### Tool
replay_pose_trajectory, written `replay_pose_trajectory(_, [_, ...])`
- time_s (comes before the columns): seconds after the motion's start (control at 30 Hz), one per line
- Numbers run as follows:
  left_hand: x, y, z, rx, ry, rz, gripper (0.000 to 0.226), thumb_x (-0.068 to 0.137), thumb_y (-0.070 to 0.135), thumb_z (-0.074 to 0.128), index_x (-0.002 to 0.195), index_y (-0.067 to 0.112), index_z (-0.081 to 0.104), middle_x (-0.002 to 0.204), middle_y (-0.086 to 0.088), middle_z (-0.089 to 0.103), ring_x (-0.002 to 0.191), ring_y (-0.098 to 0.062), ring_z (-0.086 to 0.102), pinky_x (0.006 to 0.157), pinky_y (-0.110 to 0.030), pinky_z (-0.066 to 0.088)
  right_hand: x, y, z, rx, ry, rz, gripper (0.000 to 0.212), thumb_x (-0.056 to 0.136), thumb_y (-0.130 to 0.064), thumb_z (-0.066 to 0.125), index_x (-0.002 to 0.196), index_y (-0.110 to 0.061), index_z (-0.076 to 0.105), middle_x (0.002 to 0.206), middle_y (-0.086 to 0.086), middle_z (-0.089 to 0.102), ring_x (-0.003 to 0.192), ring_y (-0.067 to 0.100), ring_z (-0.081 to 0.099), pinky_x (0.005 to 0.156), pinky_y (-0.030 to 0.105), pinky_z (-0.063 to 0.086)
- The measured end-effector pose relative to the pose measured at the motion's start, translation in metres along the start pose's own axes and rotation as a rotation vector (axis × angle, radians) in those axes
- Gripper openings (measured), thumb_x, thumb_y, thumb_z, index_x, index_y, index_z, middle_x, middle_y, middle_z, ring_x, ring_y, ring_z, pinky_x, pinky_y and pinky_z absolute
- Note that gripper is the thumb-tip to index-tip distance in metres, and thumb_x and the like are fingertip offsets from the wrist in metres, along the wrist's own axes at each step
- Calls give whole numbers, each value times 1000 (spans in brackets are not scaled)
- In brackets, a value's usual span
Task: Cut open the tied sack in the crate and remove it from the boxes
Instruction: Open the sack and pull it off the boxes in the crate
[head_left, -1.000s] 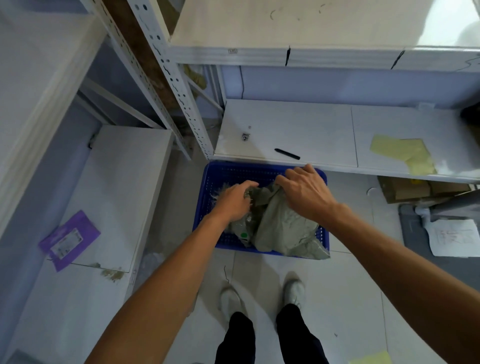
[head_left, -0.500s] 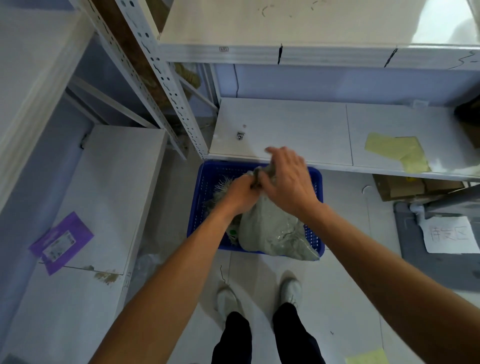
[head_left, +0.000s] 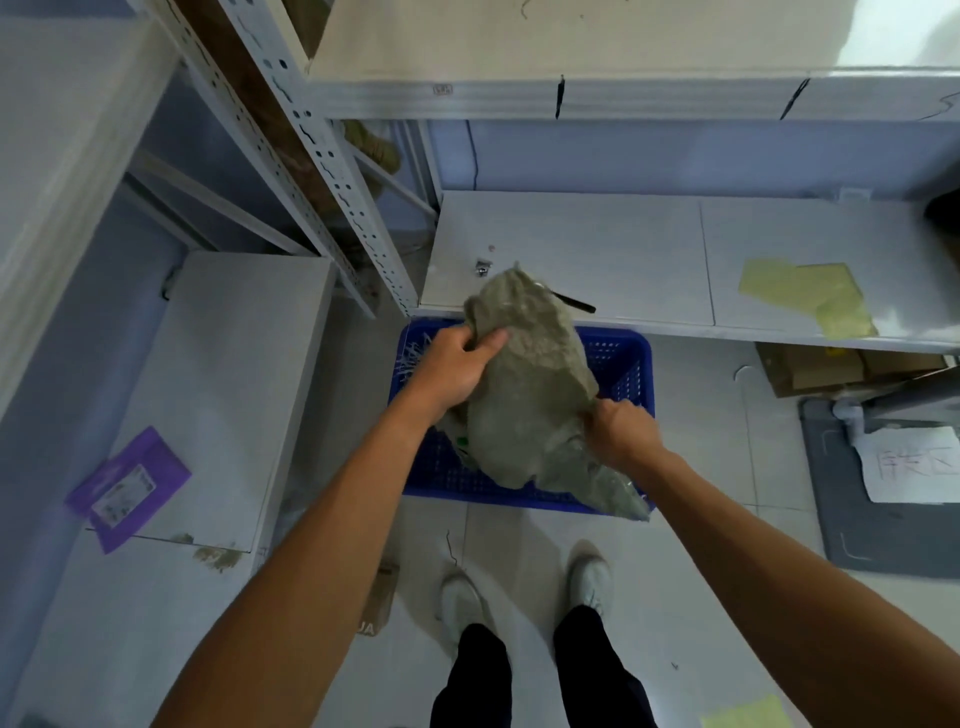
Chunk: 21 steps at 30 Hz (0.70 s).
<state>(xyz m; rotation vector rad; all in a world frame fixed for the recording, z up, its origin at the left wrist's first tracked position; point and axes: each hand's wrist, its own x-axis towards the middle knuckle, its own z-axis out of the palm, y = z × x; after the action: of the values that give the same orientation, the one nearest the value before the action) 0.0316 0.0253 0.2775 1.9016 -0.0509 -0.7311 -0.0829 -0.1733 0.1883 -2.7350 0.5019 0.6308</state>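
Observation:
A grey-green sack (head_left: 530, 395) is held up over the blue plastic crate (head_left: 618, 364) on the floor. My left hand (head_left: 457, 364) grips the sack near its upper end. My right hand (head_left: 618, 431) grips its lower right side. The sack's upper end rises above the crate's far rim and its lower corner hangs over the near rim. Inside the crate, at the left, some white strands and a green spot show beside the sack; the rest of the contents are hidden.
A low white shelf (head_left: 675, 260) behind the crate carries a black knife-like tool (head_left: 574, 302), a small metal piece (head_left: 483, 266) and yellow paper (head_left: 810, 296). A purple packet (head_left: 127, 486) lies on the left shelf. A perforated upright (head_left: 322, 156) stands at left. My feet (head_left: 524, 587) are near the crate.
The sack has been lifted higher out of the crate. My right hand moved from the sack's top down to its lower right side. My left hand stays on the upper end.

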Motion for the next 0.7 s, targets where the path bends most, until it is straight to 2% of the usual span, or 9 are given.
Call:
replay_pose_trajectory(0.1, [9,-6,-17,79,48,-62,45,98,43,60,127,10,66,123,-4,69,113,-22,65,98,-37,53,5,3,-17,80,91,8,25,100,-24,39,104,-16,62,89,9,70,76,30,67,69,41,56])
replay_pose_trajectory(0.2, [17,-7,-24,150,116,-84,40,99,42,59,110,4,69,112,-10,70,104,-24,67,87,-37,53,10,-1,-29,102,182,-28,25,100,-24,36,105,-17,59,90,8,70,77,32,66,71,44,56])
replay_pose_trajectory(0.27, [20,-6,-25,177,142,-85,32,100,41,58,97,10,66,104,-7,68,97,-22,65,80,-32,49,12,-6,-35,81,175,-42,26,102,-24,35,105,-15,59,92,8,69,78,32,65,72,44,55])
replay_pose_trajectory(0.37, [20,-5,-25,229,166,-81,38,100,42,57,80,9,59,86,-8,64,83,-21,62,68,-32,46,13,-5,-38,91,194,-33,26,101,-23,35,100,-14,60,94,9,70,79,32,65,74,46,55])
replay_pose_trajectory(0.43, [18,-8,-24,213,154,-85,41,100,41,58,91,2,67,95,-13,70,88,-24,67,77,-37,53,13,-2,-36,77,191,-58,26,102,-24,36,99,-16,60,94,7,70,78,30,66,74,47,56])
replay_pose_trajectory(0.53, [13,-17,-23,210,157,-103,46,100,43,57,106,-1,68,108,-17,71,97,-28,68,90,-45,55,12,0,-34,15,123,-84,27,103,-28,37,103,-17,61,93,6,69,79,27,66,76,47,57])
replay_pose_trajectory(0.63, [10,-20,-21,223,141,-84,40,101,43,55,99,5,68,104,-11,71,94,-23,67,84,-38,55,19,1,-38,-22,61,-72,26,101,-31,39,103,-20,63,89,4,68,78,25,65,75,43,57])
replay_pose_trajectory(0.7, [10,-21,-18,242,136,-42,38,101,44,55,87,11,66,92,-5,69,85,-19,66,77,-34,53,22,4,-37,21,99,-41,25,100,-31,41,99,-20,63,88,5,68,77,26,64,72,42,56])
